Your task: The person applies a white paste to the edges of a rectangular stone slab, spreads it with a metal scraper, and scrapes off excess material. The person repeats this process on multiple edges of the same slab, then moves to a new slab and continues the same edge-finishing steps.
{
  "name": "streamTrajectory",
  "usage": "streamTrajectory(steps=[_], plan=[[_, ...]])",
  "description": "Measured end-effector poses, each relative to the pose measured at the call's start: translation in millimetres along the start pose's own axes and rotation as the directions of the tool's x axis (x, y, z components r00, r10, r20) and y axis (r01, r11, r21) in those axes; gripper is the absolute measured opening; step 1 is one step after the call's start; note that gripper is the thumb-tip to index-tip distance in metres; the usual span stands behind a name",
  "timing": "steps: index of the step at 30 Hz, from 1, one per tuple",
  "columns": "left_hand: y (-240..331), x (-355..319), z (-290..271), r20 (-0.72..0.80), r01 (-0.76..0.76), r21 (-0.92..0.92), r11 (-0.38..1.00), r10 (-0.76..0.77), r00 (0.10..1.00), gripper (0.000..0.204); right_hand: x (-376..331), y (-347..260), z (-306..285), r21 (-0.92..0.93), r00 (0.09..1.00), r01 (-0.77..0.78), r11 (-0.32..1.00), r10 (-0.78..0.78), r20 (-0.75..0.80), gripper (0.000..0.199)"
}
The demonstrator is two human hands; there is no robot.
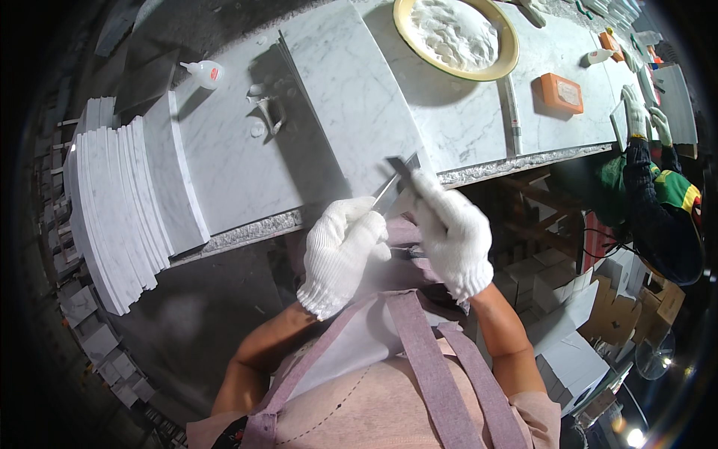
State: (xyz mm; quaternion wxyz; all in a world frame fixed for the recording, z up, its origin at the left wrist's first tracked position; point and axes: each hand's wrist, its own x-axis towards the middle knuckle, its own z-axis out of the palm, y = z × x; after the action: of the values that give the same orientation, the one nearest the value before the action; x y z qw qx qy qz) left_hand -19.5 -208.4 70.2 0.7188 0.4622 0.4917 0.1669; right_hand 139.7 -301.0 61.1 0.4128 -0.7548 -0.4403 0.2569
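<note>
My left hand (pixel 340 254) and my right hand (pixel 452 232) both wear white knit gloves and are held close together at the near edge of a marble-topped bench (pixel 239 172). Between them is a thin metal blade (pixel 396 179), a scraper or knife. The right hand's fingers pinch the blade near its dark tip. The left hand closes around its lower end. A large white marble slab (pixel 351 90) lies on the bench just beyond the blade.
A stack of curved marble tiles (pixel 120 194) leans at the left. A small white glue bottle (pixel 203 72) stands at the back. A yellow-rimmed bowl of white paste (pixel 456 34) and an orange block (pixel 562 93) sit to the right. Another person's gloved hands (pixel 643 116) work at the far right.
</note>
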Motion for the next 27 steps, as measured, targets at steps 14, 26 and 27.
streamTrajectory(steps=[14,26,27], plan=[[2,-3,1,0.007,-0.048,0.06,0.997,0.047,0.999,0.029,21,-15,-24,0.052,0.995,-0.099,0.994,0.097,0.036,0.037],[3,-2,1,-0.027,-0.049,0.134,0.99,0.053,0.998,0.035,7,-20,-19,-0.027,0.979,-0.023,0.999,0.028,0.203,0.039],[3,-1,1,-0.042,-0.067,0.196,0.978,0.077,0.996,0.038,8,-20,-19,-0.058,0.977,0.105,0.993,-0.092,0.191,0.038]])
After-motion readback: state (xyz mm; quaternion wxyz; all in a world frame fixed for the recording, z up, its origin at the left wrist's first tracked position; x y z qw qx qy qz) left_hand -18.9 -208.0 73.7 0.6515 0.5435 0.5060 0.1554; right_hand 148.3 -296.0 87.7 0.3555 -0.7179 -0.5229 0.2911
